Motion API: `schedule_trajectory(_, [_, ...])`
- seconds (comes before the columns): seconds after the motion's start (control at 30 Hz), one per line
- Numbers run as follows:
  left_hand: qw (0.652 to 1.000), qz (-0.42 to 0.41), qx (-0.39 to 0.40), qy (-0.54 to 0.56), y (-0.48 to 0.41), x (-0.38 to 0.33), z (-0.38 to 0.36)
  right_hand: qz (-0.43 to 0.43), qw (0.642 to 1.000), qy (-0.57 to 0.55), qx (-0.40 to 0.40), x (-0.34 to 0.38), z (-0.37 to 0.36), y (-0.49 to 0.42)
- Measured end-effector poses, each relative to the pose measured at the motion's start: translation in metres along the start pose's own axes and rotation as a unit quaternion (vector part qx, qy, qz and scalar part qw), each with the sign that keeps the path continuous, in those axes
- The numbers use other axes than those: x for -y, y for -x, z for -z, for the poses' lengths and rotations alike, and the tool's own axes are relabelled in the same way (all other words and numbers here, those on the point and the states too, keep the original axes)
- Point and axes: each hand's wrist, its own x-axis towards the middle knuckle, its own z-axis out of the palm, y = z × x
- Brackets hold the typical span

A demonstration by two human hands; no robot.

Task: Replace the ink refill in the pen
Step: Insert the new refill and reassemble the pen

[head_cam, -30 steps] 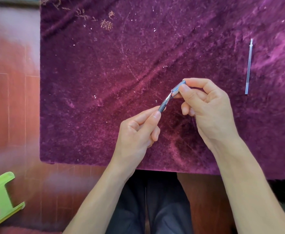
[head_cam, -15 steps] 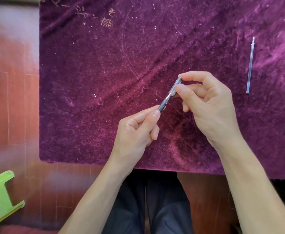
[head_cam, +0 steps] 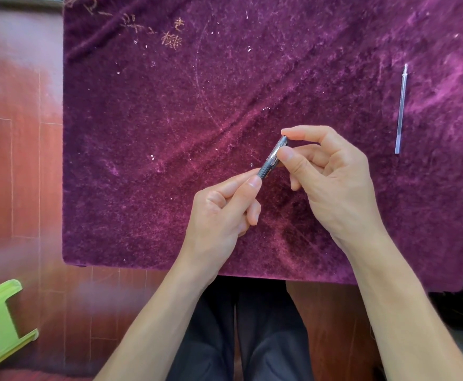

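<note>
Over the purple-clothed surface [head_cam: 169, 133], both hands pinch the pen [head_cam: 272, 158], left hand [head_cam: 222, 215] low, right hand [head_cam: 332, 174] high, barrel slanting up-right; refill [head_cam: 401, 108] lies well right.

Left hand [head_cam: 219, 213]: thumb and forefinger pinched, remaining fingers curled.
Right hand [head_cam: 332, 180]: thumb and forefinger pinched, wrist raised.
</note>
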Motion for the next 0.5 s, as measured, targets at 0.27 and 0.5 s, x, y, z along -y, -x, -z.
schedule_trajectory(0.27, [1.0,0.003,0.018,0.001,-0.001,-0.001,0.002,-0.009,0.998,-0.056,-0.03,-0.004,-0.007,0.007])
schedule_trajectory(0.5, [0.999,0.016,0.04,0.015,0.002,0.003,0.003,-0.016,0.995,-0.083,-0.06,-0.006,-0.013,0.016])
